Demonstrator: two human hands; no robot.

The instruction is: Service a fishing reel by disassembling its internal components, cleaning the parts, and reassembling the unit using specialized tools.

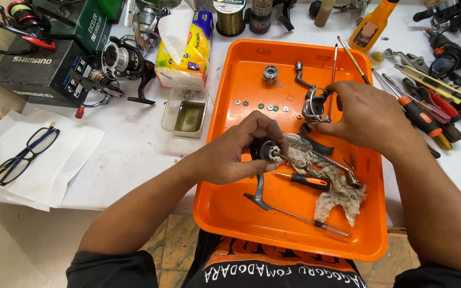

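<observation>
My left hand (pixel 238 152) grips a dark fishing reel body (pixel 267 151) over the orange tray (pixel 230 213), with its metal foot (pixel 259 194) pointing down toward me. My right hand (pixel 366 114) holds a silver rotor part (pixel 314 104) above the tray's middle. Below the hands lie a dirty rag (pixel 337 194), a small orange-handled screwdriver (pixel 305 180) and a clear-handled screwdriver (pixel 316 221). Small washers and gears (pixel 265 106) and a round spool part (pixel 270 73) lie in the tray's far half.
A clear plastic tub of liquid (pixel 188 112) stands left of the tray. Beyond it are a spinning reel (pixel 121 61), dark boxes (pixel 36 72) and a yellow tissue pack (pixel 190 45). Glasses (pixel 25 154) rest on white paper at left. Screwdrivers and wrenches (pixel 428 101) lie at right, an orange bottle (pixel 372 24) behind.
</observation>
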